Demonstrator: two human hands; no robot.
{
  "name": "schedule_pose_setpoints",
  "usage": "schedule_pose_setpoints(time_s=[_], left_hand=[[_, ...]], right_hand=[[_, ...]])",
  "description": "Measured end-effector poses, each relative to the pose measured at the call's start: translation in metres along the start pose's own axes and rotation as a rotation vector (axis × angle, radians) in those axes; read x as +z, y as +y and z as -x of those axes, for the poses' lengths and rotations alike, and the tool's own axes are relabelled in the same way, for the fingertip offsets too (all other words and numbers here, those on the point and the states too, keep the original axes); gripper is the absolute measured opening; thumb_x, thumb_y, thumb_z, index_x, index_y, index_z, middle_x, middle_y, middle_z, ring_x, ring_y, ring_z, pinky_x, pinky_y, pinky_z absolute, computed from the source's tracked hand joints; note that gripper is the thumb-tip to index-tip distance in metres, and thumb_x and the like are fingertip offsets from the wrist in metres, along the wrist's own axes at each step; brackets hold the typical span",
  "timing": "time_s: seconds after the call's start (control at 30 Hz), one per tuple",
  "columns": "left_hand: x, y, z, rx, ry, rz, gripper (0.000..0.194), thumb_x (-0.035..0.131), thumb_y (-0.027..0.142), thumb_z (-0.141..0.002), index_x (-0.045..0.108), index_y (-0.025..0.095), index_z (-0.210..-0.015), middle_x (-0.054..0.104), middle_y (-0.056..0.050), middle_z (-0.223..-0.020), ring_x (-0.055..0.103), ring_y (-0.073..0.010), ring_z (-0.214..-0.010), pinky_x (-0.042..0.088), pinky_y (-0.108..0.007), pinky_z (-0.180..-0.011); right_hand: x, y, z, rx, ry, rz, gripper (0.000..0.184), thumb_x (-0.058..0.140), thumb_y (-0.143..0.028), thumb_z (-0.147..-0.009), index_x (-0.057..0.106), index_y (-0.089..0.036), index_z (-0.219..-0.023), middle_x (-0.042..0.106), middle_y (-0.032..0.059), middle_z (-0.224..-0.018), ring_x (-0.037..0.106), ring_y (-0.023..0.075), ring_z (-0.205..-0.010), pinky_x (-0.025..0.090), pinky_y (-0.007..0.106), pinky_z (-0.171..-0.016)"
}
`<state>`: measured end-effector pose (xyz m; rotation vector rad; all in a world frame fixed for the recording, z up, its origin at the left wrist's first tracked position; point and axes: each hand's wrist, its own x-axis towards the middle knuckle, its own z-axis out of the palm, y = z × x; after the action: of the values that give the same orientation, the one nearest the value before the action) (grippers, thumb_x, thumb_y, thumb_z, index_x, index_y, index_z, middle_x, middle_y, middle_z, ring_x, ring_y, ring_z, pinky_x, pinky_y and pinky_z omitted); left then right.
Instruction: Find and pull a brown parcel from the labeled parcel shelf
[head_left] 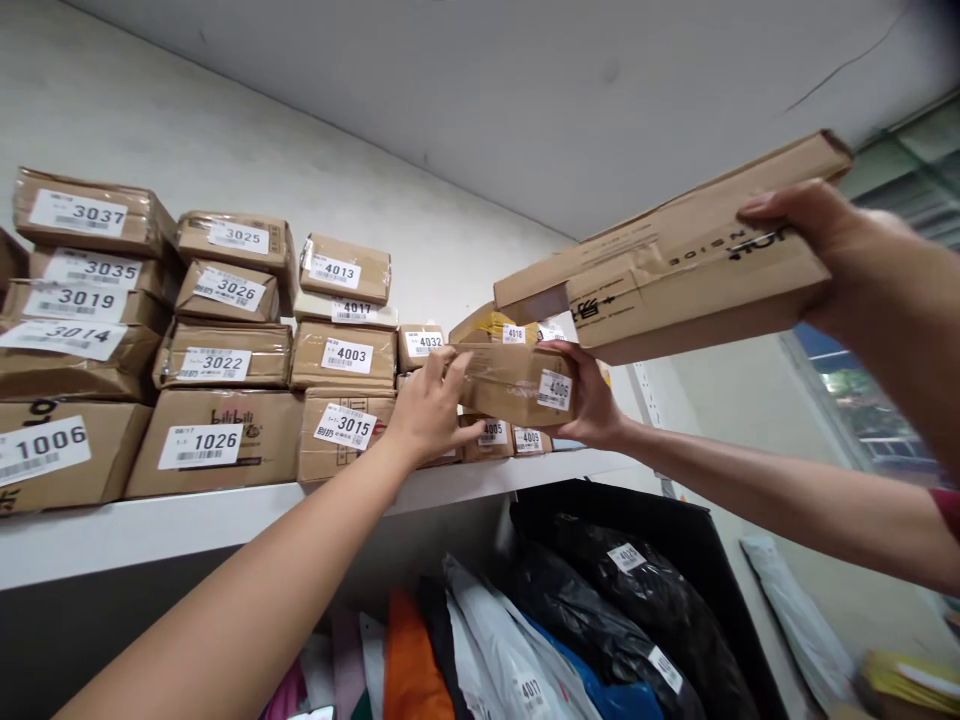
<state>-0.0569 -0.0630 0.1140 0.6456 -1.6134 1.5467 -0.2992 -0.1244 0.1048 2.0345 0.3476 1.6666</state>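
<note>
My left hand point(431, 400) and my right hand point(592, 400) grip the two ends of a small taped cardboard box point(510, 385) with a white number label. I hold it just in front of the white shelf point(225, 525), level with the stacked parcels. My left fingers wrap its left end, and my right thumb lies on top with the fingers behind. Above and to the right, another person's hand point(817, 235) holds a larger flat cardboard box point(675, 270) tilted in the air.
Numbered cardboard parcels point(217, 440) are stacked on the shelf against the white wall. Below the shelf, a black bin point(697, 540) holds black, white, blue and orange mailer bags point(517, 650). A window point(862, 400) is at the right.
</note>
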Motion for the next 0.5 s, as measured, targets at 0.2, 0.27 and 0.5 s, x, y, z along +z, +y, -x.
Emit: schedule_pose_setpoints(time_s=[0.2, 0.27, 0.5], left_hand=[[0.000, 0.002, 0.027, 0.169, -0.071, -0.177, 0.020, 0.049, 0.032, -0.080, 0.057, 0.018, -0.092, 0.056, -0.012, -0.106, 0.051, -0.0266, -0.101, 0.040, -0.043, -0.092], [0.001, 0.002, 0.029, 0.129, -0.104, -0.183, 0.021, 0.049, 0.032, -0.080, 0.057, 0.017, -0.091, 0.056, -0.014, -0.109, 0.051, -0.0284, -0.103, 0.040, -0.043, -0.090], [-0.007, -0.011, -0.013, -0.072, -0.181, -0.208, 0.064, 0.054, 0.037, -0.078, 0.040, 0.011, -0.135, 0.028, -0.018, -0.149, 0.015, -0.0356, -0.139, 0.008, -0.052, -0.113]], right_hand=[[-0.008, -0.012, 0.016, 0.015, 0.109, 0.009, 0.098, 0.086, -0.033, -0.048, 0.034, -0.035, -0.131, 0.042, 0.0074, -0.133, 0.041, 0.0342, -0.123, 0.035, 0.055, -0.105], [-0.010, -0.017, 0.015, 0.024, 0.122, 0.035, 0.099, 0.085, -0.033, -0.048, 0.032, -0.038, -0.131, 0.042, 0.0055, -0.132, 0.041, 0.0347, -0.124, 0.034, 0.058, -0.105], [-0.016, -0.040, 0.042, 0.086, 0.126, 0.150, 0.100, 0.084, -0.049, -0.042, 0.033, -0.049, -0.127, 0.044, 0.0012, -0.130, 0.043, 0.0379, -0.123, 0.036, 0.061, -0.105]])
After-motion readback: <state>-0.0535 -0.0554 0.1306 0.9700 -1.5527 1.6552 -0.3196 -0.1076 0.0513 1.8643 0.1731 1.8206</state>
